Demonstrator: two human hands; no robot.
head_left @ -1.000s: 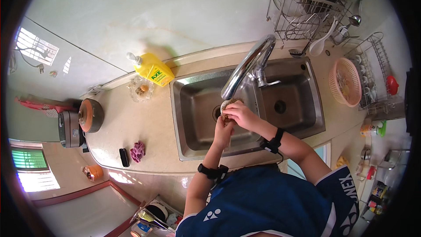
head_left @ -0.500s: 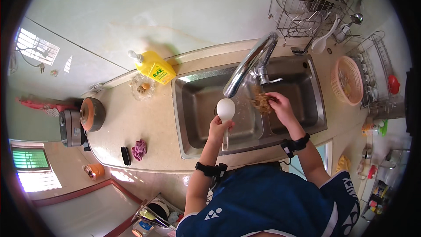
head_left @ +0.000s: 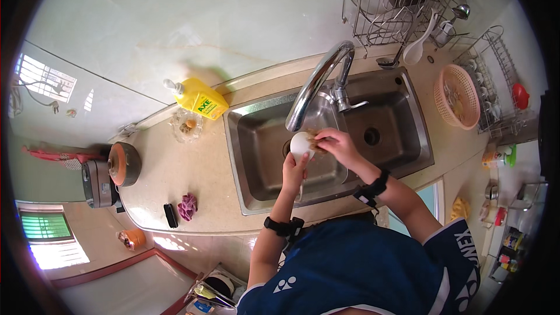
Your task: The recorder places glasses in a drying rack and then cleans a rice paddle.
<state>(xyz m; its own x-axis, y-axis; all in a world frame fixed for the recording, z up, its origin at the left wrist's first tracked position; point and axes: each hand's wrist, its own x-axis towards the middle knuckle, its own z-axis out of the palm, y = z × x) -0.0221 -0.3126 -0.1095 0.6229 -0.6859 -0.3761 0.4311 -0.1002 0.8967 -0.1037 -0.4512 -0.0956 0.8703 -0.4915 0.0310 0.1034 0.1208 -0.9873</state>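
My left hand is closed around the handle of a white spoon, its rounded head pointing up over the left basin of the steel sink. A brown fibrous scrubber, like a piece of loofah, is pinched in my right hand. It touches the right side of the spoon's head. Both hands are just below the spout of the chrome tap. I cannot make out any running water.
A yellow soap bottle and a clear glass dish stand left of the sink. A purple cloth and a black object lie nearer. Right are a pink basket and wire racks. A lidded pot sits far left.
My right hand has moved left from over the divider, bringing the scrubber against the spoon. The spoon stays in my left hand. The whole view has shifted slightly.
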